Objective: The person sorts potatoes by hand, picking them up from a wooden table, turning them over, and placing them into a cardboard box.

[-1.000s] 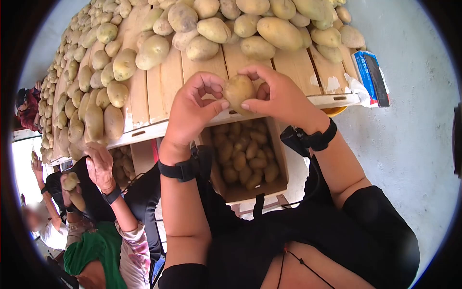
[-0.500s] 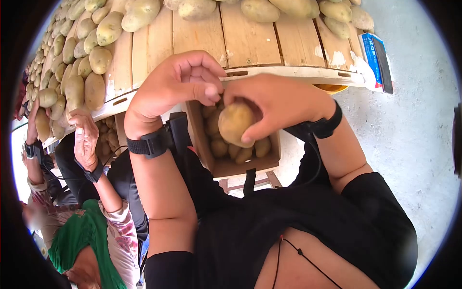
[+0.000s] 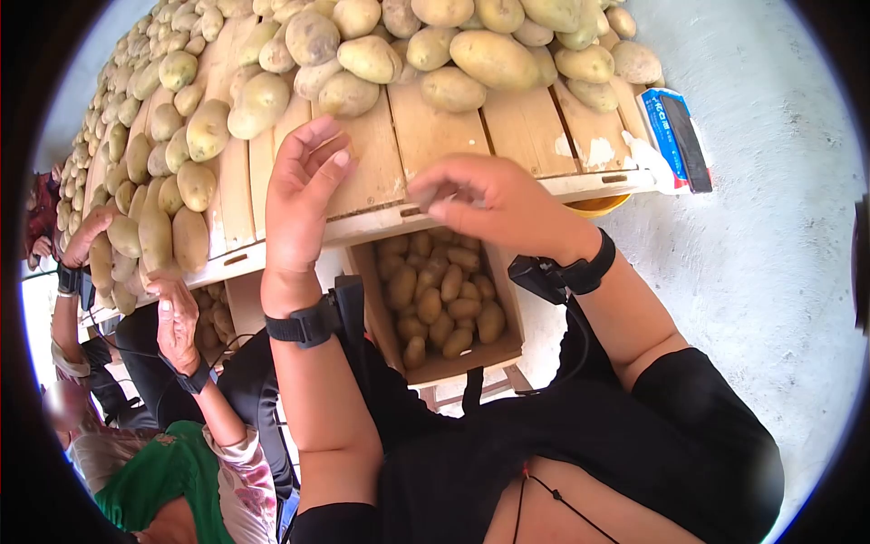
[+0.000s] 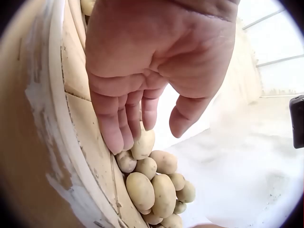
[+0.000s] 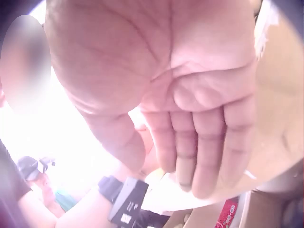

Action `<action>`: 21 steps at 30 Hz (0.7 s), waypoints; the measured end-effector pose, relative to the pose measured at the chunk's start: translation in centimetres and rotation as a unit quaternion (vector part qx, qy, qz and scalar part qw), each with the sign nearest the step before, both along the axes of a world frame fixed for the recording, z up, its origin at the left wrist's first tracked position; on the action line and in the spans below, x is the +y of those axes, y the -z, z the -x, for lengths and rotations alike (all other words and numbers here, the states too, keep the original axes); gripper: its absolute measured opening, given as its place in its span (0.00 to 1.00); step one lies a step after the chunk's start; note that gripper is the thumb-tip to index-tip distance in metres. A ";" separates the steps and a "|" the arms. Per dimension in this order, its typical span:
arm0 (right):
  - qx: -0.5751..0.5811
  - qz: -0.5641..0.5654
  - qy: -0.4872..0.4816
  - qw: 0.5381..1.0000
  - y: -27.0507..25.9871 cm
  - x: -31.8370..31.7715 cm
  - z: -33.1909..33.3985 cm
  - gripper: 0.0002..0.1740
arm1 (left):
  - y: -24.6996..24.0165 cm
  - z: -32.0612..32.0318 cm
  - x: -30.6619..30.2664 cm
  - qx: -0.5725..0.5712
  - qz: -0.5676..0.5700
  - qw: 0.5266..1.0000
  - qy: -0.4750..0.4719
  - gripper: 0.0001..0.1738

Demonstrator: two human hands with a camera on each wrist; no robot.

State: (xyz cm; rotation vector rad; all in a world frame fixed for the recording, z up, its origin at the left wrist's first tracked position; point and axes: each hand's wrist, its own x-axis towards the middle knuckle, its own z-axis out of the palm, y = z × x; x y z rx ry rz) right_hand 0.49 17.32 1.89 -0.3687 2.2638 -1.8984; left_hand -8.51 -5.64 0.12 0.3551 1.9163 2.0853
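Observation:
Both hands are empty, above the near edge of a slatted wooden table [image 3: 526, 136]. My left hand [image 3: 308, 177] is raised over the slats with fingers loosely bent; the left wrist view shows its bare palm and potatoes [image 4: 152, 190] past the fingertips. Level with the table edge is my right hand [image 3: 494, 204], relaxed and palm down; in the right wrist view its long fingers [image 5: 206, 147] hang with nothing in them. Below the edge stands a cardboard box [image 3: 453, 364] holding many potatoes [image 3: 451, 283]. More potatoes [image 3: 494, 59] lie spread across the table's far side.
A blue packet [image 3: 664, 136] with a dark flat object [image 3: 693, 150] is at the table's right corner, beside a pale wall [image 3: 770, 227]. To the left sits another person in a green top [image 3: 159, 476], with a hand [image 3: 177, 322] near the table edge. A yellow rim [image 3: 598, 206] shows under the table.
Both hands held a potato at first; then the right hand alone carried it down over the box. That hand has let go and risen, while the left hand has moved left.

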 end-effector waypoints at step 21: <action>0.119 -0.132 0.383 0.906 0.9 5.2 3.1 0.28 | -0.2 -0.2 4.6 0.115 0.201 0.972 -0.029 0.38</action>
